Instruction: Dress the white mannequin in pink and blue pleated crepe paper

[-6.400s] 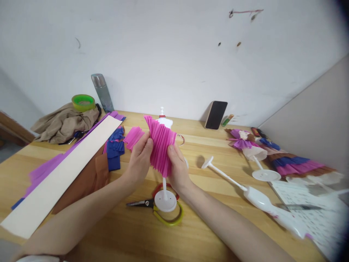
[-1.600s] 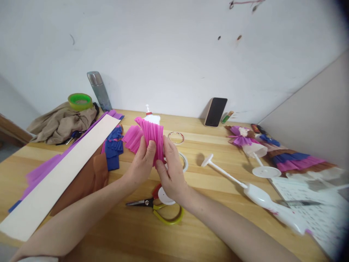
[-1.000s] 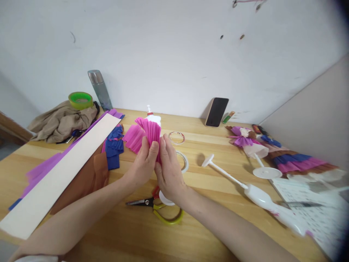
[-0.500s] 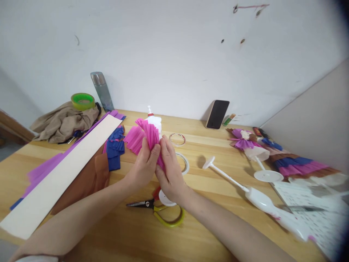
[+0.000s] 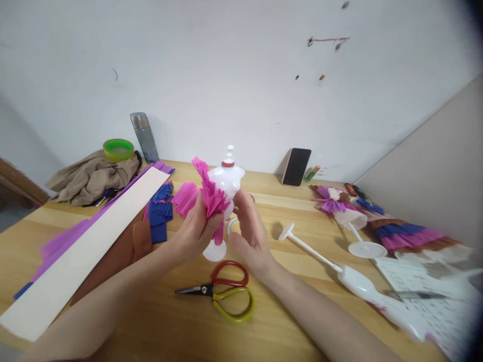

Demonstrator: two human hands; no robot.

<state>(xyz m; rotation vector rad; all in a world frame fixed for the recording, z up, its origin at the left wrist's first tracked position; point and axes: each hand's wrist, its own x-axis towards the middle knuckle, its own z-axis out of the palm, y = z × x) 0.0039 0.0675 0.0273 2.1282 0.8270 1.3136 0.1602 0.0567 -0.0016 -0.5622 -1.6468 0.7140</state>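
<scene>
A small white mannequin with a red band at its neck stands upright in front of me. Gathered pink crepe paper is pinched in my left hand and pressed against the mannequin's left side. A pink strip hangs below, above the white round base. My right hand is at the mannequin's right side, thumb spread away from the fingers. Its fingertips are beside the torso; whether they touch it I cannot tell. Scissors with red and yellow handles lie just below my hands.
To the left lie a long cream strip, brown and blue crepe paper, and a green tape roll on a cloth. A phone leans on the wall. At right are a second white mannequin and a dressed figure.
My right hand has come off the pink crepe paper and opened to the right. The mannequin now shows between my hands, and the scissors are uncovered. The view has tilted up slightly.
</scene>
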